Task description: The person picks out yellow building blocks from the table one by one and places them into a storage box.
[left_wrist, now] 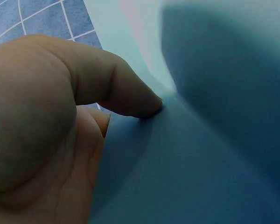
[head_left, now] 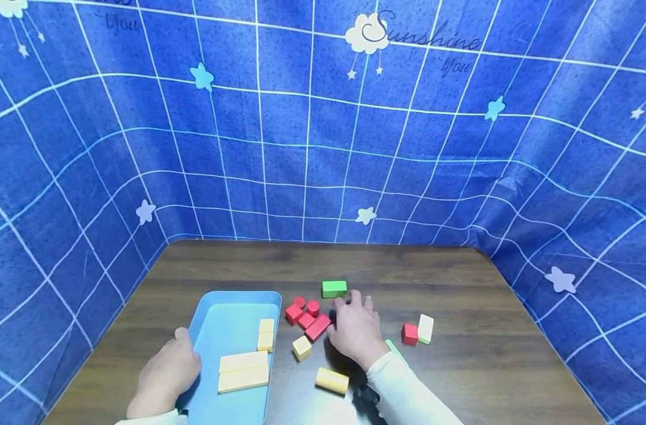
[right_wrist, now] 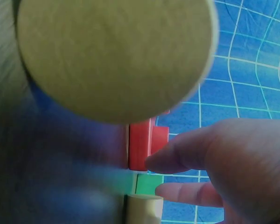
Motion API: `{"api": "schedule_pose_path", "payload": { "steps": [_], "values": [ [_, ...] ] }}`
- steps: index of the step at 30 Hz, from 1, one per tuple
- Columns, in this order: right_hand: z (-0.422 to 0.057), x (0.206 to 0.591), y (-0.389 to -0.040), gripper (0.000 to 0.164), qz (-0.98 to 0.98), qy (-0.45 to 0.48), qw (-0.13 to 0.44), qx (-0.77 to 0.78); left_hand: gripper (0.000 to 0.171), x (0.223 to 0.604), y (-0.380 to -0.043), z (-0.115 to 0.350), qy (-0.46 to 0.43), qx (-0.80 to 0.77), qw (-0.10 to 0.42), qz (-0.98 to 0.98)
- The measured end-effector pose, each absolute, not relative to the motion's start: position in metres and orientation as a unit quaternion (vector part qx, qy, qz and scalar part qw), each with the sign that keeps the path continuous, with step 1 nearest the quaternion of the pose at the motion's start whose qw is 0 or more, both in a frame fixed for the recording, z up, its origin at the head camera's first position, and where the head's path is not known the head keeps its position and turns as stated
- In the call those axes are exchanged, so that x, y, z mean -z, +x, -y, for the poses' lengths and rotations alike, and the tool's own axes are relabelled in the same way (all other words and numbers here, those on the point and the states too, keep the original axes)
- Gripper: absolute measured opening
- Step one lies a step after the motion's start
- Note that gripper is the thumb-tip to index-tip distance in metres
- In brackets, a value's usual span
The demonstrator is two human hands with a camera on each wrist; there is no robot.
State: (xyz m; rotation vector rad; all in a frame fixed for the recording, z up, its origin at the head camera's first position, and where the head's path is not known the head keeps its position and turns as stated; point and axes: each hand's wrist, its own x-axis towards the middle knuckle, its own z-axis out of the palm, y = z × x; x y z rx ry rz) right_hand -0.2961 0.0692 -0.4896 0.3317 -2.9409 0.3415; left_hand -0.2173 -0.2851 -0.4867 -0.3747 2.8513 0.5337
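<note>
At the left, my left hand grips the side wall of a blue tray. In the left wrist view, its thumb presses the wall's inner face, with the other fingers behind. Pale yellow blocks lie in the tray. My right hand reaches low over the table beside several red blocks, thumb and finger apart. In the right wrist view, a pale wooden cylinder stands below the fingertips, partly cut off. Behind the right hand lies a green block.
A yellow cube and a yellow cylinder lie between tray and right forearm. Farther right are a red cube and a whitish block. A light green piece shows partly behind the right sleeve. Blue cloth surrounds the table.
</note>
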Motion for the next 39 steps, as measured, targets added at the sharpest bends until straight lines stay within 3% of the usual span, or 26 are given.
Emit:
{"api": "schedule_pose_path", "payload": {
  "steps": [33, 39],
  "values": [
    [-0.0734, 0.4937, -0.2992, 0.042, 0.988, 0.105, 0.055, -0.099, 0.061, 0.4857, -0.2182, 0.2855, -0.115, -0.182, 0.105, -0.971],
    [-0.074, 0.4938, -0.2982, 0.033, 0.987, 0.11, 0.068, -0.097, 0.061, 0.4858, -0.2162, 0.2858, -0.114, -0.182, 0.107, -0.971]
  ]
}}
